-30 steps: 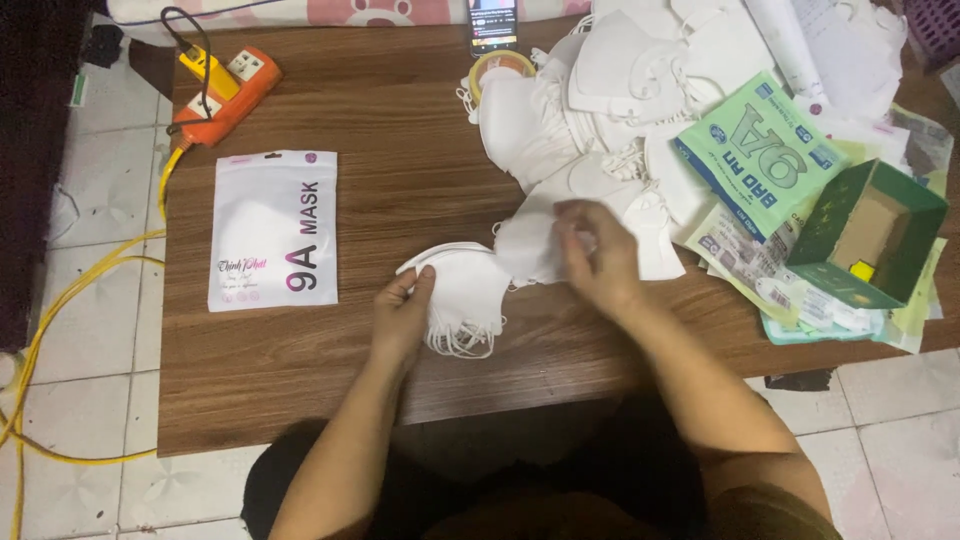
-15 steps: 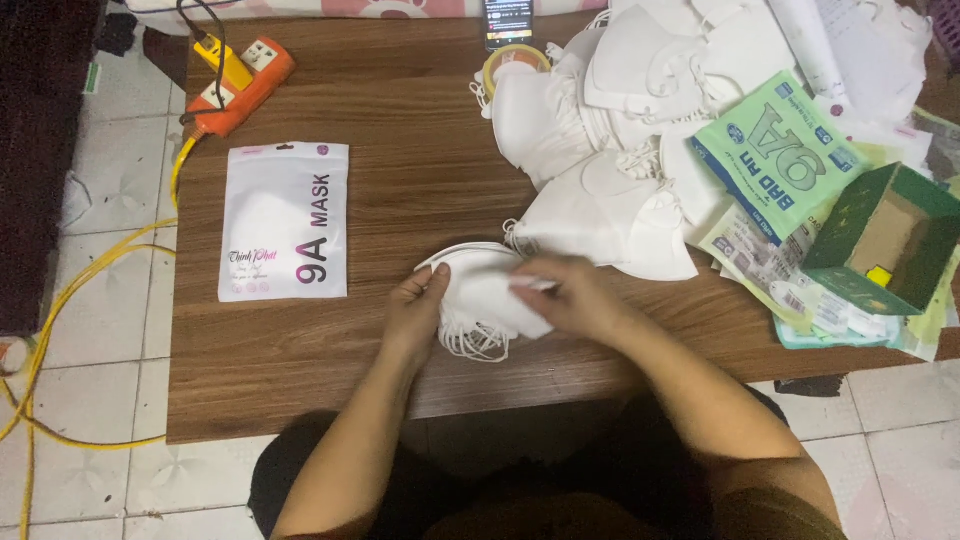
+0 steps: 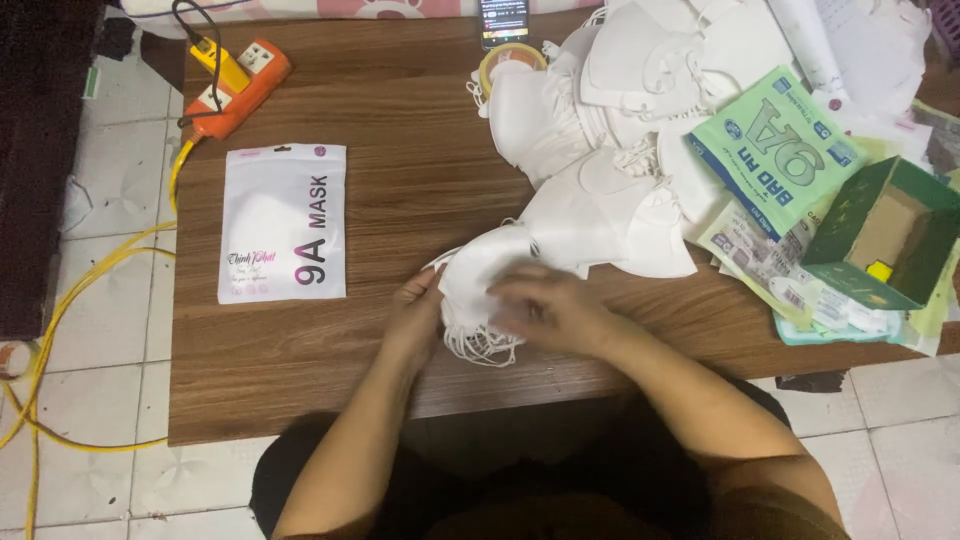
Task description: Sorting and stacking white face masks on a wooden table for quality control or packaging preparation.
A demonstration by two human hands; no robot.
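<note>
A small stack of masks is gripped by the left hand and pressed flat by the right hand, just below the mask pile on the bench.

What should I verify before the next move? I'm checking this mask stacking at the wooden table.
1. Left hand steadies the small stack of white face masks: ok.
2. Right hand lies on top of the stack: ok.
3. Ear loops tucked in: not ok, they spill out at the near edge.
4. White flat resealable pouch within reach on the brown wooden table: ok.
5. Mask count: cannot tell.
</note>
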